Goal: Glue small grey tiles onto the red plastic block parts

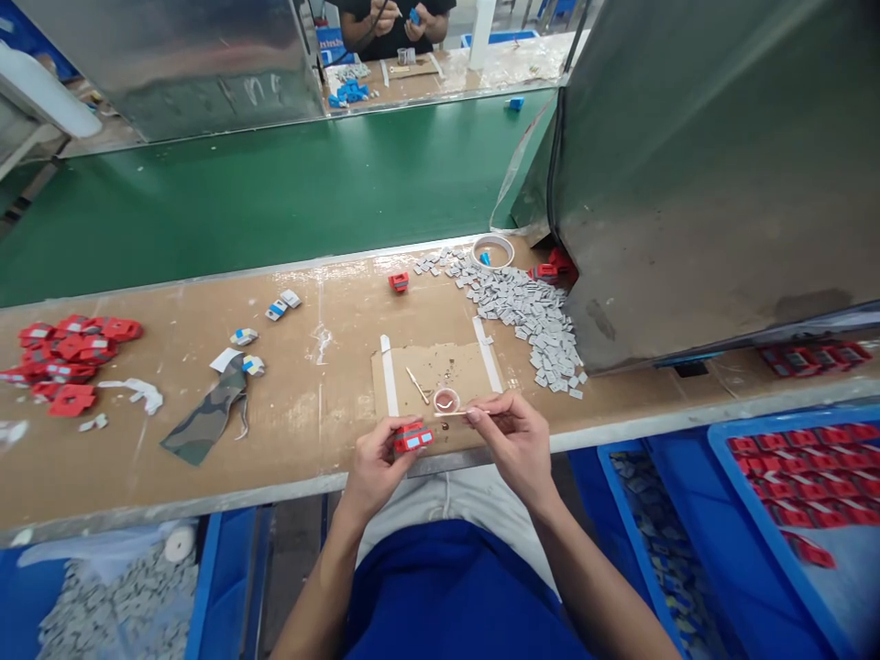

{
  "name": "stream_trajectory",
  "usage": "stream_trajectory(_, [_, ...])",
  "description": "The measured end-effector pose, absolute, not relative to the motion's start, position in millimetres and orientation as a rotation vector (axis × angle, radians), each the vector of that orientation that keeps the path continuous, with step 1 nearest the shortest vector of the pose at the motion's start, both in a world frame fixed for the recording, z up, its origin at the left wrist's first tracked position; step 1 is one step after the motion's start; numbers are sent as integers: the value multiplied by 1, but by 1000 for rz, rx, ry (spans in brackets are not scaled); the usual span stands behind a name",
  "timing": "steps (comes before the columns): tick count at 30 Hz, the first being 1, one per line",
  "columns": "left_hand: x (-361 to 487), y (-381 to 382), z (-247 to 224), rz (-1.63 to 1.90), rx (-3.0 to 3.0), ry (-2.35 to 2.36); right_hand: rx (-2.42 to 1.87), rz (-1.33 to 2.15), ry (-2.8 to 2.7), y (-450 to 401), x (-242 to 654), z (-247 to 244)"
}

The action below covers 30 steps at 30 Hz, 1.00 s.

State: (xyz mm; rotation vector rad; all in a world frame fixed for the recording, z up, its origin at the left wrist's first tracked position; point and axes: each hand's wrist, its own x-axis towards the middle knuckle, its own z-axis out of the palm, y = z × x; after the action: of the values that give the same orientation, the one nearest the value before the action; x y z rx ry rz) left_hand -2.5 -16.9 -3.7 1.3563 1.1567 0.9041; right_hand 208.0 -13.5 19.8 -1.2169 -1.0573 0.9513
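Between the fingers of my left hand (375, 466) is a red toy car body (414, 437) with pale window patches. My right hand (515, 442) pinches a thin wooden stick (450, 413), its tip pointing left toward the car body. Just beyond the stick, a small round cup (446, 401) stands on a cardboard sheet (457, 362) taped to the bench. Another short stick (416, 385) lies left of the cup. A heap of small grey plates (526, 312) spreads to the right, and a single red car body (398, 282) sits farther back.
Red car bodies (69, 353) pile up at the left, near a camouflage cloth (206, 417). A tape roll (493, 251) lies by the grey heap. Behind the bench runs a green belt (275, 192); a metal housing (708, 183) rises at right. A person (395, 27) works opposite.
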Motion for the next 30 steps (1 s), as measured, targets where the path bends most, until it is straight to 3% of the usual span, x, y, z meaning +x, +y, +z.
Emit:
stream_trajectory(21, [-6, -17, -5, 903, 1409, 1120, -1172, 702, -1494, -17, 189, 22])
stream_trajectory(30, [-8, -16, -8, 928, 1441, 1112, -1146, 798, -1442, -18, 189, 20])
